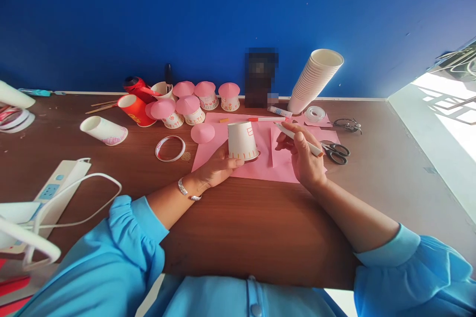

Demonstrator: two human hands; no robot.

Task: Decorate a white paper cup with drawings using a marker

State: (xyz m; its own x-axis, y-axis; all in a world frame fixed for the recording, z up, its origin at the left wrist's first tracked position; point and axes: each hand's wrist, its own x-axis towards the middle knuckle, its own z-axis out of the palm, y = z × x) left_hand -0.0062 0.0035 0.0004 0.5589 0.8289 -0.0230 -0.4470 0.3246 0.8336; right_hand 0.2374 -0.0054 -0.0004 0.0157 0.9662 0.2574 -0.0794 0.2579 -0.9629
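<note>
My left hand (217, 166) grips an upside-down white paper cup (242, 140) with orange marks, standing on a pink paper sheet (267, 158). My right hand (303, 156) is closed on a white marker pen (297, 139), its tip pointing left towards the cup but a little apart from it. A loose pink paper cone (203, 132) lies just left of the cup. Behind it stand several finished cups with pink cone roofs (193, 104).
A leaning stack of white cups (314, 79), a tape roll (315, 114), a glue stick (279, 111), scissors (334, 151), an orange pen (266, 119), a tape ring (170, 148), a fallen white cup (104, 130), an orange cup (136, 109), and a power strip (48, 193) lie on the brown table (241, 223).
</note>
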